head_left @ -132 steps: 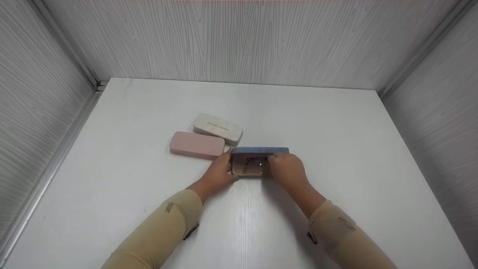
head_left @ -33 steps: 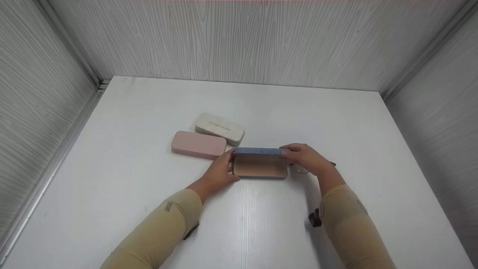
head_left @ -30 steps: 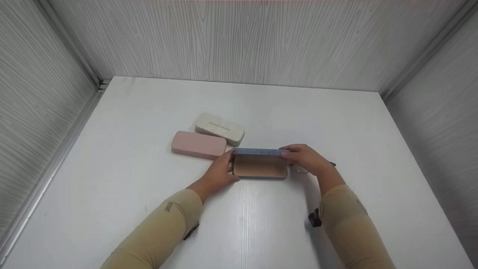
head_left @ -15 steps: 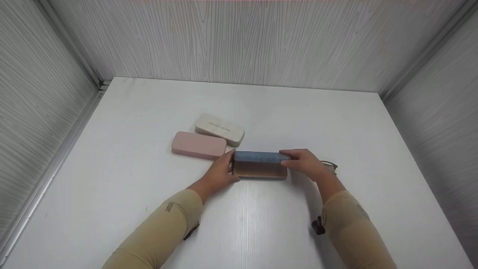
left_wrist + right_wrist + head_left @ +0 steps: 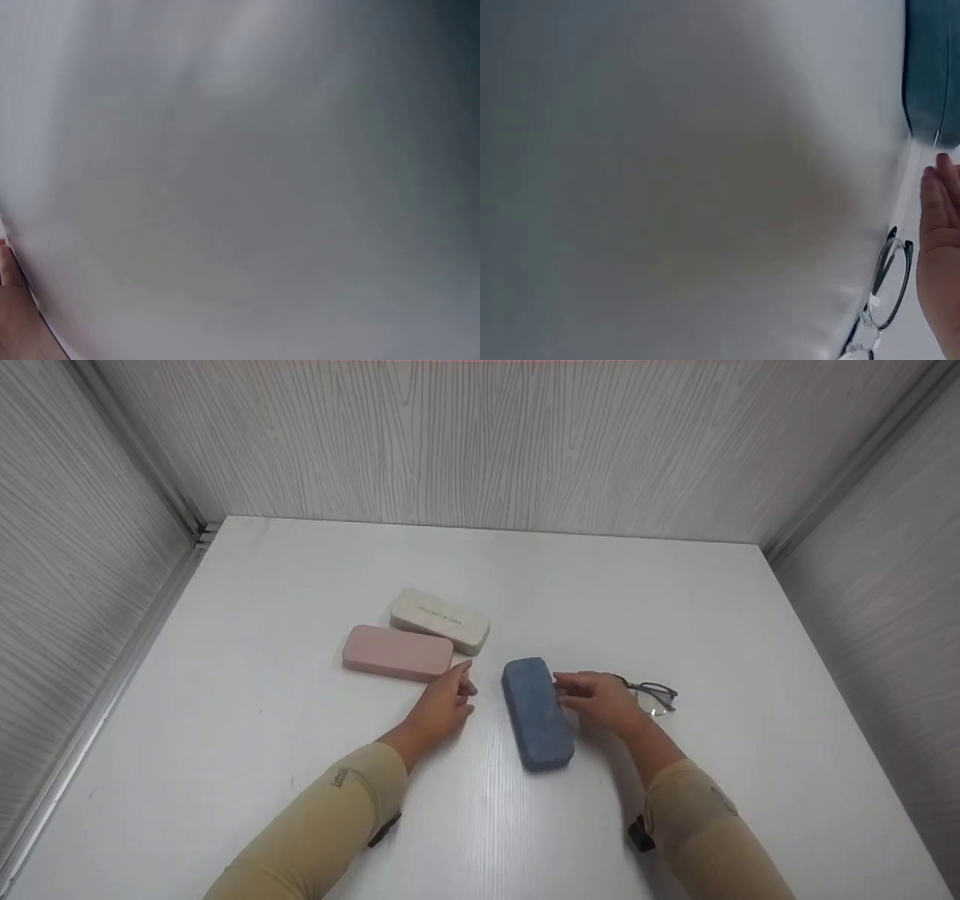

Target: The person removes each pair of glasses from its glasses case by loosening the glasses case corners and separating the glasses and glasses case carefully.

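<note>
White tabletop (image 5: 637,600) spreads beneath two sleeves (image 5: 330,802). Nearest beyond them lies the blue case (image 5: 536,716), closed, its length running away from the person at a slight slant. To its left, well clear of it, the left hand (image 5: 435,709) lies with fingers loosely bent, pinching nothing, close by the pink case (image 5: 397,651); whether they touch, I cannot tell. At the blue case's other side, the right hand (image 5: 600,701) has its fingers straight and together, gripping nothing; contact is unclear. Glasses (image 5: 655,701) lie beside that hand, partly hidden. Farther off come the white case (image 5: 439,619) and the wood-grain wall (image 5: 480,442).

Shifting the blue case well probably calls for light pressure low on its side, keeping clear of the glasses.

Half a second ago it lay crosswise, gaping, held at both ends; now it is closed, turned and released.
</note>
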The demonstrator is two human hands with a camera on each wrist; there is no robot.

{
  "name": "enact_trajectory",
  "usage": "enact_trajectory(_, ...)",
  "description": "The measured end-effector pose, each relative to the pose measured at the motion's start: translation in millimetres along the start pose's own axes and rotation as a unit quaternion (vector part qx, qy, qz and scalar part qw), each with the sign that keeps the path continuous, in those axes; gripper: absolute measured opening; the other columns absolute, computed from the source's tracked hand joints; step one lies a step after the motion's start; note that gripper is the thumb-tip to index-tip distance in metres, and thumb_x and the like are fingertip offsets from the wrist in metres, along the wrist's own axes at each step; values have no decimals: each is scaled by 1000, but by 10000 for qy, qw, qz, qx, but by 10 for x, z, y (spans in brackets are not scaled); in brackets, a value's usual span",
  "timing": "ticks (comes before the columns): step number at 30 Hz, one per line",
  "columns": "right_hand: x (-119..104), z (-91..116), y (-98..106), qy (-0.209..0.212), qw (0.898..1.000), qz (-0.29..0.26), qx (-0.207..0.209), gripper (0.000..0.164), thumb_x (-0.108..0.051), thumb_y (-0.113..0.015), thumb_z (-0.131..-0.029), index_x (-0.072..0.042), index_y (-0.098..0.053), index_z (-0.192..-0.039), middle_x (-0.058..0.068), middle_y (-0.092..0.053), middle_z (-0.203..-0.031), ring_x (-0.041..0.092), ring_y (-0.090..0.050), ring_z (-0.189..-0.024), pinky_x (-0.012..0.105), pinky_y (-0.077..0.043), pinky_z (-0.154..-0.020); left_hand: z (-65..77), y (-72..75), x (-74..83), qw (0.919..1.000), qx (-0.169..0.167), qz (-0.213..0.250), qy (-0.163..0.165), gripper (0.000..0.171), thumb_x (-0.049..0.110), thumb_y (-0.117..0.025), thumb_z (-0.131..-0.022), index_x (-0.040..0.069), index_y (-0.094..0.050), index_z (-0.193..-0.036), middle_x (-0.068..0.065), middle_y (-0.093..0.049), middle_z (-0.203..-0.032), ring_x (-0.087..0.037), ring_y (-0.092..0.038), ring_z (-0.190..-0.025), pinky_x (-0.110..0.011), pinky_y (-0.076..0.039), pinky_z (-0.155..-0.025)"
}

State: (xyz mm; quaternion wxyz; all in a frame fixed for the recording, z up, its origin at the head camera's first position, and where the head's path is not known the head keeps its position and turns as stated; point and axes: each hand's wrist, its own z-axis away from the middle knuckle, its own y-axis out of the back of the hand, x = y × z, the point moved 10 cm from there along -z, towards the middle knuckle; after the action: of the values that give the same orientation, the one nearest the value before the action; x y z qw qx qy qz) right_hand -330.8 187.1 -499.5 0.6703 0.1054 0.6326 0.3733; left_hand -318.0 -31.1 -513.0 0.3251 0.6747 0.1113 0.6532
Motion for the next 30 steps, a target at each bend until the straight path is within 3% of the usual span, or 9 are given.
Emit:
enact_trajectory(5, -47, 11, -16, 95, 9989, 456, -83, 52, -33, -71, -78, -15, -58, -125, 1, -60, -120, 20, -52, -115, 38, -41, -99, 2, -25, -43, 9997, -42, 122, 229, 77, 3, -65, -81, 4, -21, -144, -5, -53, -109, -18, -52, -108, -26, -44, -95)
enact_trajectory(12, -208, 19, -184, -56, 9948, 897, -478, 96, -55, -73, -67, -8, -34, -142, 11, -44, -137, 26, -39, -126, 43, -31, -106, -15, -38, -32, 9993, -21, 357, 111, 85, 7, -72, -75, 1, -22, -143, -7, -53, -109, -21, -52, -108, -27, -45, -94)
enact_trajectory(17, -393, 19, -376, -20, 9811, 1833, -615, 119, -60, -75, -59, -5, -17, -146, 16, -34, -139, 27, -38, -123, 43, -34, -104, -6, -26, 8, 9987, 21, 512, -44, 87, 6, -75, -72, -1, -24, -142, -11, -52, -109, -24, -52, -107, -29, -46, -94)
enact_trajectory(20, -479, 8, -467, 209, 9677, 2408, -712, 117, -57, -76, -59, -8, -15, -147, 13, -33, -140, 26, -38, -122, 41, -37, -101, 1, -22, 15, 9987, 11, 502, -43, 88, 7, -76, -71, 0, -24, -142, -12, -52, -112, -25, -52, -108, -30, -46, -94)
enact_trajectory(23, -542, -2, -505, 507, 9593, 2649, -835, 103, -44, -76, -64, -14, -22, -146, 7, -35, -139, 23, -37, -121, 38, -39, -99, 12, -29, 8, 9991, -56, 417, -1, 89, 9, -77, -71, 1, -25, -142, -11, -50, -115, -25, -52, -112, -29, -45, -95)
enact_trajectory(26, -561, 2, -500, 725, 9584, 2581, -984, 92, -32, -75, -67, -18, -27, -145, 3, -38, -139, 21, -37, -123, 37, -37, -100, 27, -43, 2, 9992, -146, 362, 50, 89, 10, -78, -70, 3, -26, -142, -9, -48, -118, -23, -50, -115, -26, -43, -97)
enact_trajectory(30, -481, 28, -450, 652, 9597, 2468, -1172, 92, -30, -75, -68, -22, -26, -145, 3, -40, -138, 18, -39, -121, 37, -35, -102, 40, -47, 17, 9993, -173, 330, 22, 86, 10, -79, -69, 5, -32, -140, -9, -46, -123, -20, -46, -119, -23, -40, -98)
